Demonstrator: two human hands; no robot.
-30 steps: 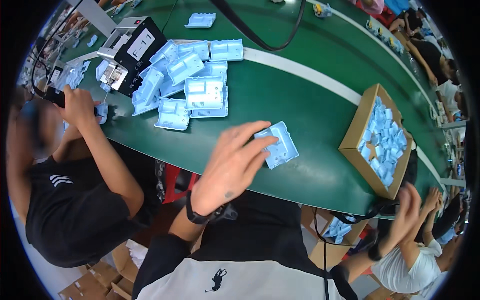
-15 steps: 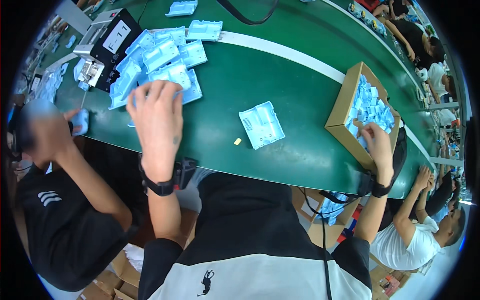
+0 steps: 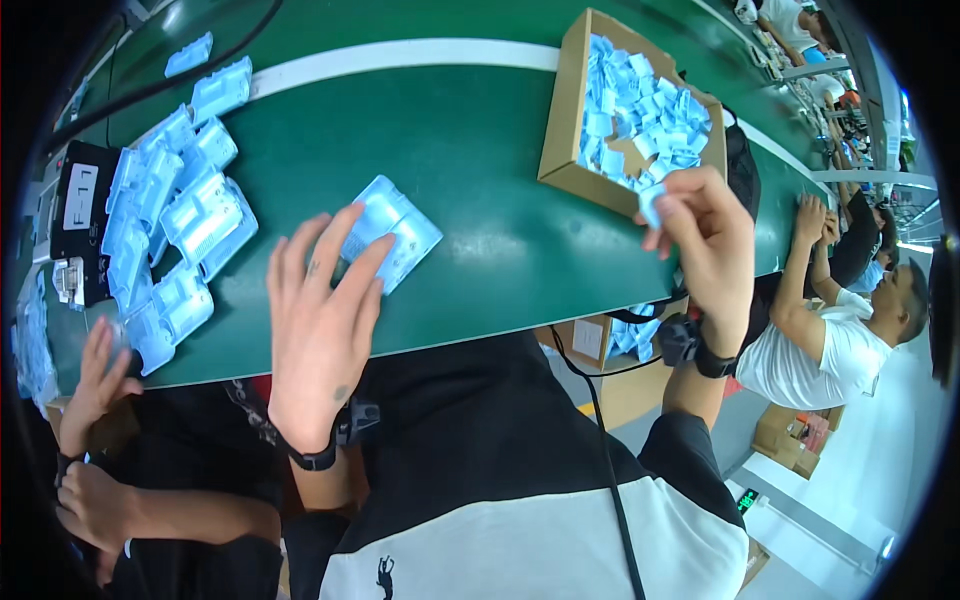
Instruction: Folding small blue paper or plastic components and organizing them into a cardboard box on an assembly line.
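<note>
My left hand (image 3: 322,330) is open, its fingers spread, and its fingertips reach over the left side of a light blue plastic housing (image 3: 405,235) on the green table. Whether those fingers press on the housing I cannot tell. At the near side of an open cardboard box (image 3: 562,150), my right hand (image 3: 712,240) is closed in a pinch on a small light blue plastic piece (image 3: 650,205). Many similar small blue pieces (image 3: 675,125) lie loose in that box.
Left on the green table (image 3: 480,130) is a pile of blue housings (image 3: 205,215), beside a black and metal machine (image 3: 82,200). A co-worker's hand (image 3: 100,375) is near the pile. A dark cable (image 3: 180,85) crosses the upper left. Below the table edge stands another box of blue parts (image 3: 590,340).
My left hand has gone from the pile to the single housing. My right hand has come up out of the box with a small blue piece. The view has swung to the right.
</note>
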